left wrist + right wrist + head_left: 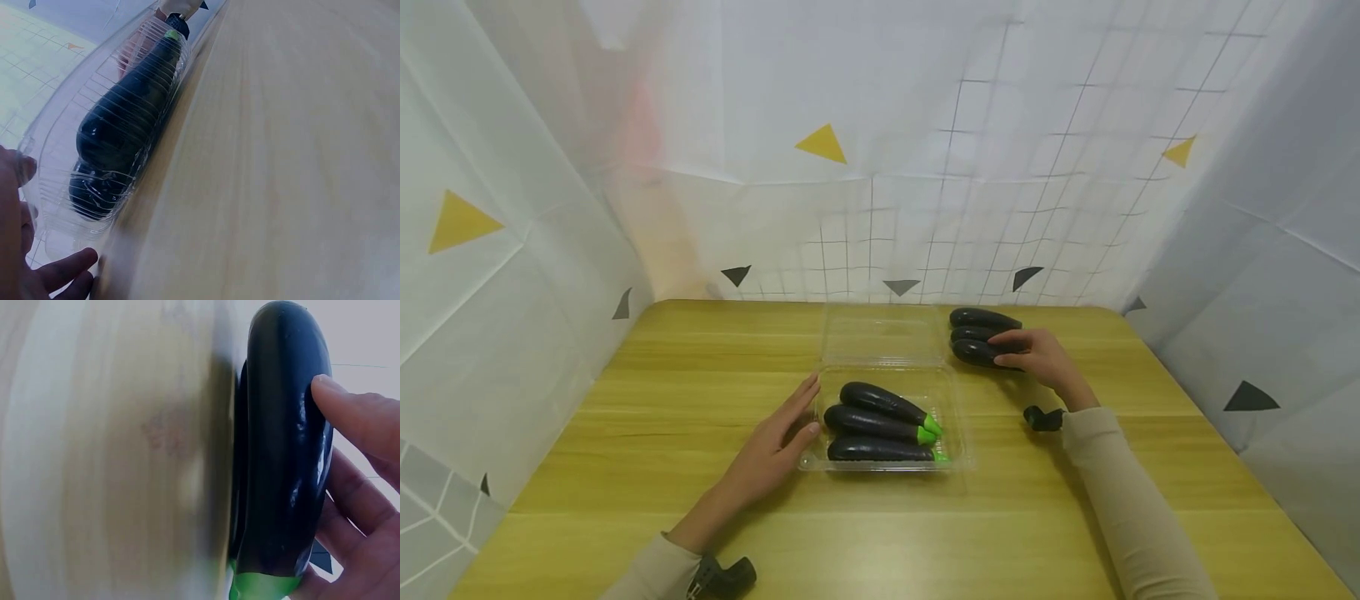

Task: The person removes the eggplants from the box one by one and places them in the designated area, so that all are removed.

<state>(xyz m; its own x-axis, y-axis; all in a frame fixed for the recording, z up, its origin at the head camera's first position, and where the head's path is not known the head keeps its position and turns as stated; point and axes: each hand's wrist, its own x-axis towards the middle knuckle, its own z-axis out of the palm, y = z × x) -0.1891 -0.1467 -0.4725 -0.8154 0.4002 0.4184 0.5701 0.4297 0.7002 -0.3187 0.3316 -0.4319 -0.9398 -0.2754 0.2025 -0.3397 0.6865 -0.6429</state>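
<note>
Three dark purple eggplants [880,423] with green stem ends lie side by side in a clear plastic clamshell box [958,400], its lid folded back. Along the left wall of the box rests my left hand [767,450], fingers fairly straight and touching its rim. Three more eggplants [981,317] lie together on the table at the back right. My right hand [1037,357] holds the nearest of these, the front eggplant [284,437], with the thumb on one side and fingers on the other. Its stem end is hidden by the hand in the head view.
The open lid [883,337] lies flat behind the box. The wooden table [700,358] ends at white sheets [760,217] at the back and sides. A black wrist device [1043,418] sits by my right wrist, another [730,577] by my left.
</note>
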